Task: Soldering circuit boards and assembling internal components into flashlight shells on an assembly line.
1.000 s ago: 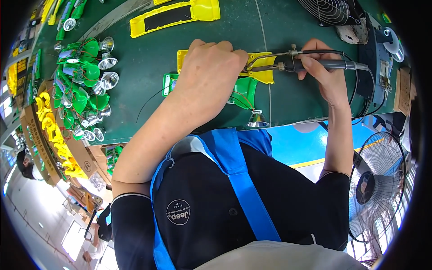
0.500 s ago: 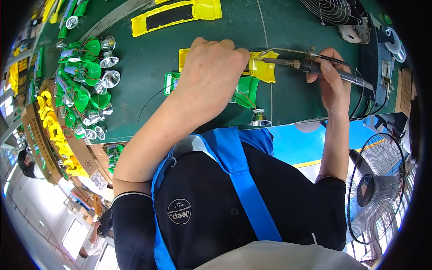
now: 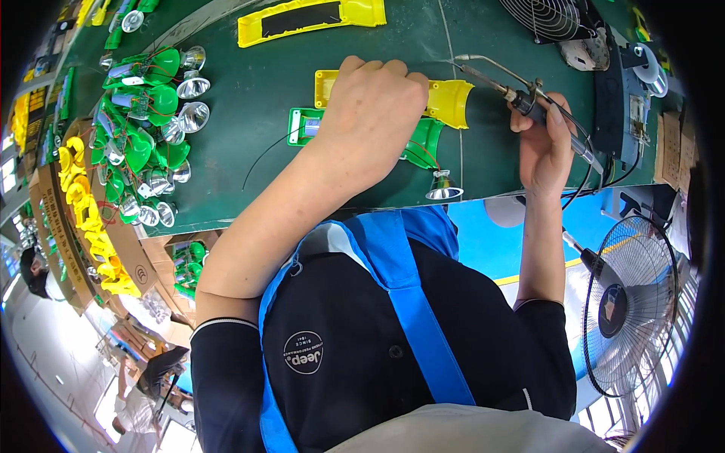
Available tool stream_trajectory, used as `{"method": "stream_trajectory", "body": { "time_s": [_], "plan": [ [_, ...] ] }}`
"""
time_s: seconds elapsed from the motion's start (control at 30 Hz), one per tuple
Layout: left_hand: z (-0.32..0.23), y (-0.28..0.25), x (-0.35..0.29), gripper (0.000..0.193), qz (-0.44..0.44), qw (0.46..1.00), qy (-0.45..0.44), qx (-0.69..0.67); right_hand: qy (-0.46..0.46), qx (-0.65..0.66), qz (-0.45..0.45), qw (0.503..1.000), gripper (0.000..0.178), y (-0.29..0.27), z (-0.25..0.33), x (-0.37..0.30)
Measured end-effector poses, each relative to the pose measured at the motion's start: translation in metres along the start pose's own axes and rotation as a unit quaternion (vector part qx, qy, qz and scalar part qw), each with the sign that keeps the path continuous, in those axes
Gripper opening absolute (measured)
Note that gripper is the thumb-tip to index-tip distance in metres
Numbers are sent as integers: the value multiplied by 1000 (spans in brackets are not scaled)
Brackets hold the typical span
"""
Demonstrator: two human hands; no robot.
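Note:
My left hand (image 3: 375,121) is closed over the middle of a yellow plastic casing half (image 3: 451,103), knuckles up; its fingertips are hidden. Just nearer to me, partly under my wrist, lies a green casing half (image 3: 424,142) with a battery-like cylinder (image 3: 311,127) at its left end. Thin wires run from the green half to a silver reflector cup (image 3: 443,186) by the table's near edge. In my right hand (image 3: 545,147) is a soldering iron (image 3: 526,104) with a thin metal feed tube. Its tip points left, apart from the yellow half, beyond its far right corner.
Several green casings with silver reflectors (image 3: 194,116) are heaped at the left. Another yellow casing half (image 3: 310,21) lies at the far side. A caged fan (image 3: 544,16) and a dark control box (image 3: 621,102) with cables stand right. Yellow parts (image 3: 89,215) fill a carton left.
The soldering iron has drawn back from over the right end of the yellow casing half and sits farther away. My left hand stays on that half. The whole view has shifted slightly.

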State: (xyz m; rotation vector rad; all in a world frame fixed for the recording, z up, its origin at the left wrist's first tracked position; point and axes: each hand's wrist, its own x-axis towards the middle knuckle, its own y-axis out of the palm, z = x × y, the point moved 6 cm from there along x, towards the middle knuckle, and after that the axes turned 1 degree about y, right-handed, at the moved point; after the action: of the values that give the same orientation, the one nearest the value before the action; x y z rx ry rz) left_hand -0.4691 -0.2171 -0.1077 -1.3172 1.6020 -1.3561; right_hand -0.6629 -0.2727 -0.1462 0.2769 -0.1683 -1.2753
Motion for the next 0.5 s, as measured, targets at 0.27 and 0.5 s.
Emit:
{"method": "stream_trajectory", "body": {
  "time_s": [0.27, 0.5],
  "plan": [
    [37, -58, -78, 56, -63, 984, -128, 103, -26, 40, 3, 999, 23, -3, -2, -9],
    [46, -50, -124, 23, -94, 973, -121, -175, -15, 83, 23, 996, 23, 19, -9, -4]
  ]
}}
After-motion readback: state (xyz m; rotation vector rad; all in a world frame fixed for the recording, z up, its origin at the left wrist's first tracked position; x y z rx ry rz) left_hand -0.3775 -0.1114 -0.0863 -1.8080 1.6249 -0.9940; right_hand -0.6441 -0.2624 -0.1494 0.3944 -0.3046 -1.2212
